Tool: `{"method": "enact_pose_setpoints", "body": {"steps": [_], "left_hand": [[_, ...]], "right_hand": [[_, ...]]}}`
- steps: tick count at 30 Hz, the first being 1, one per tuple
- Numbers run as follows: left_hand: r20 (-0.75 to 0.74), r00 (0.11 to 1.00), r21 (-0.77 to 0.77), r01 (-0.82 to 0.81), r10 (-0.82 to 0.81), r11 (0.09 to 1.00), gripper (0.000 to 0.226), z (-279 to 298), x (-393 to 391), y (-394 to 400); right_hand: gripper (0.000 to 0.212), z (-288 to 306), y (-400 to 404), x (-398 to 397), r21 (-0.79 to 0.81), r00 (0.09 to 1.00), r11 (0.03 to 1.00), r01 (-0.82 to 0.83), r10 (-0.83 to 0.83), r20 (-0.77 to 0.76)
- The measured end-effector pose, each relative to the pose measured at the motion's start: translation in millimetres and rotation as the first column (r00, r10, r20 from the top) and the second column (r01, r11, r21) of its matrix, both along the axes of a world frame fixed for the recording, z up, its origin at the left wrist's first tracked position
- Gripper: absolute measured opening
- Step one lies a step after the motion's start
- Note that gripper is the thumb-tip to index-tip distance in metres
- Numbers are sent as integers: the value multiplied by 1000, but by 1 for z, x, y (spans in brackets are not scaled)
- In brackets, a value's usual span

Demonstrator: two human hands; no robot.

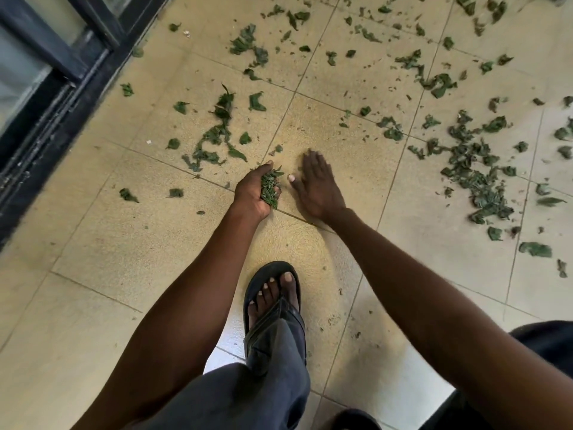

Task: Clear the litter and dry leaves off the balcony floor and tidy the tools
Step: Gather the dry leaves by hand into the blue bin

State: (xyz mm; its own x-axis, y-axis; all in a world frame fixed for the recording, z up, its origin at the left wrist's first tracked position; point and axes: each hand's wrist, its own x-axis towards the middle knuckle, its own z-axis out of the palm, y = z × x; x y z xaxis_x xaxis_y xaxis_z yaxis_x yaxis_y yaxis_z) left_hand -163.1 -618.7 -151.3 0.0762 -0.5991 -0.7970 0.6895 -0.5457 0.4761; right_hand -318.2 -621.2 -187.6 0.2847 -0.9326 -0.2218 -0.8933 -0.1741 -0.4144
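The person is bending low over the beige speckled tile floor (325, 125), both bare arms reaching down. The left hand (255, 189) is curling round a bunch of small dark-green leaves (269, 189), fingers and thumb cupping it against the palm, the hand sitting right at a grout line. Just beside it the right hand (316, 184) is lying palm down and spread wide, fingers straight and a little blurred, holding nothing, low over the tile; whether it is touching I cannot tell.

Scattered green leaf scraps (217, 135) are lying in a loose trail beyond the left hand, more are strewn across the far tiles, and a thicker drift of torn leaves (477, 178) is sitting well off to the right. A few stray bits are lying alone nearer the black metal door frame (59, 97), which is running along the left edge with glass panes in it.

Below the hands, a foot in a black rubber flip-flop (273, 293) is planted flat on the floor, with a grey trouser leg (266, 383) hanging over it.
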Motion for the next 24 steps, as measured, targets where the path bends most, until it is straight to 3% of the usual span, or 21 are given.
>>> {"method": "enact_pose_setpoints", "body": {"steps": [1, 3, 5, 8, 13, 16, 19, 21, 24], "left_hand": [[-5, 1000, 3, -13, 13, 1000, 12, -1, 2, 1], [-18, 999, 8, -40, 40, 999, 11, -2, 8, 3], [-29, 997, 16, -68, 68, 998, 11, -5, 15, 5], [-42, 995, 36, -90, 92, 995, 15, -6, 23, 7], [-41, 990, 5, -131, 132, 991, 16, 3, 46, 9], [-48, 984, -6, -174, 174, 985, 16, 6, 67, 9], [-50, 972, -9, -230, 229, 973, 18, 6, 83, 5], [-52, 966, -13, -253, 252, 967, 14, 3, 89, 1], [-60, 960, 1, -272, 272, 962, 11, -3, 92, -6]], "right_hand": [[76, 2, 13, 0, -33, 990, 990, 138, -138, 1], [79, 1, 44, 2, 29, 883, 883, 469, -468, -43], [85, -4, 71, 17, 114, 799, 791, 601, -592, -108], [88, -14, 71, 51, 86, 826, 822, 563, -554, -105], [88, -15, -2, 88, 52, 905, 904, 425, -425, -8], [82, -15, -30, 102, 34, 988, 988, 151, -153, 35], [72, -13, -42, 111, -31, 979, 987, -157, 159, 130], [69, -12, -64, 112, -71, 971, 988, -139, 150, 186], [76, 4, -114, 114, -24, 972, 999, 26, -20, 234]]}}
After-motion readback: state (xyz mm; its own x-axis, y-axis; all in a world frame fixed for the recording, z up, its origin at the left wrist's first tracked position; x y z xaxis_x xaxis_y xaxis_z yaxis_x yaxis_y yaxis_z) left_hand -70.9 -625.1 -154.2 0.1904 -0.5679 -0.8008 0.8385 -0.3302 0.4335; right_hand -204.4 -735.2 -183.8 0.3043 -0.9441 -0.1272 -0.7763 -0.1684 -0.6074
